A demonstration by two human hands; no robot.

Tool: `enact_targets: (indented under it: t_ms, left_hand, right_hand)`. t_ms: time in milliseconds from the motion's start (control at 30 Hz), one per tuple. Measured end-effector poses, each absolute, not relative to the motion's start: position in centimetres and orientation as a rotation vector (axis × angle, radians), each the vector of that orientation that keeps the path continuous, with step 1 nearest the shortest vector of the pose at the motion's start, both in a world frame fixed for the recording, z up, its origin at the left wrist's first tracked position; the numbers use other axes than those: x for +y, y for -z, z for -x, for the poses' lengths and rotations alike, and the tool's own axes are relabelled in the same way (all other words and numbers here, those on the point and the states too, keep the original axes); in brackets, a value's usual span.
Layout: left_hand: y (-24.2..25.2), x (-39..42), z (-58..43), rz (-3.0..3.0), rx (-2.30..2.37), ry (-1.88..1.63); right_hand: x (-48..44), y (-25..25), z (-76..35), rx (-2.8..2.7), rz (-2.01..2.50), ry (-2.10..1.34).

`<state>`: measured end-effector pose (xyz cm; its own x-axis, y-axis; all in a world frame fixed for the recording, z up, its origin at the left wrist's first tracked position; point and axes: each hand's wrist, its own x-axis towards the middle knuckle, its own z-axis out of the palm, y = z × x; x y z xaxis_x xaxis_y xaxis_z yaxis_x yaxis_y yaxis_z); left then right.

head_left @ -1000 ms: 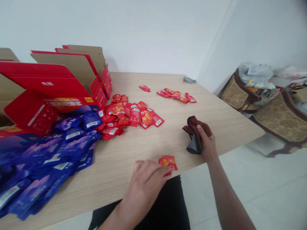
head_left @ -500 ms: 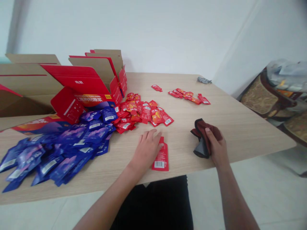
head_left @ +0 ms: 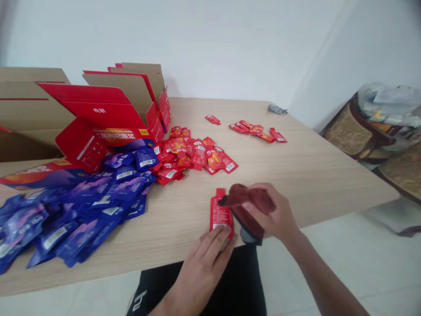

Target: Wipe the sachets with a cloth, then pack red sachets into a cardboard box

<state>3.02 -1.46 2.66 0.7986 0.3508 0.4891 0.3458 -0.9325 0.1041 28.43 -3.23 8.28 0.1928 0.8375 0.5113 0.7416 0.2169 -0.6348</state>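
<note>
A single red sachet (head_left: 220,212) lies flat near the front edge of the wooden table (head_left: 312,171). My left hand (head_left: 207,259) presses its fingertips flat on the sachet's near end, fingers stretched out. My right hand (head_left: 274,215) is closed on a dark red and grey cloth (head_left: 248,206), which rests against the sachet's right side and top.
A heap of red sachets (head_left: 194,156) and a larger heap of blue pouches (head_left: 85,197) spread across the table's left half. Open red and brown cartons (head_left: 108,109) stand behind them. A few red sachets (head_left: 258,130) lie at the back. Chairs (head_left: 368,131) stand at the right.
My left hand slid back to the sachet's near end and holds it down. My right hand carried the cloth left from the bare table onto the sachet.
</note>
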Motion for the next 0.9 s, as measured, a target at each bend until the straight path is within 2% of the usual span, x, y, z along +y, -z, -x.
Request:
enact_targets:
  t_ms: [167,367,567,700,800,900]
  left_hand:
    - [-2.9,-1.3,-2.5,-2.930,0.543,-0.853]
    - [-2.8,-1.0,-2.5,-3.012,0.524,-0.910]
    - [-2.7,-1.1,-2.4,-2.977,0.544,-0.913]
    - [-2.2,-1.4,-2.6,-2.889,0.560,-0.963]
    - [-1.8,-1.5,-2.8,-2.781,0.583,-0.991]
    - [-1.9,-1.6,-2.9,-2.773,0.592,-0.964]
  right_hand:
    - [-1.8,-7.3,-25.2,-2.150,1.413,-0.215]
    - [2.9,-6.1,-27.4,-2.139,1.615,-0.038]
    - [3.7,-8.6,-28.3,-1.926,1.677,0.196]
    - [-0.5,-9.8,-26.4,-1.967,1.519,-0.005]
    - [-2.4,-8.8,-25.1,-2.197,1.431,-0.224]
    - [-1.9,-7.3,-25.1,-2.207,1.486,-0.238]
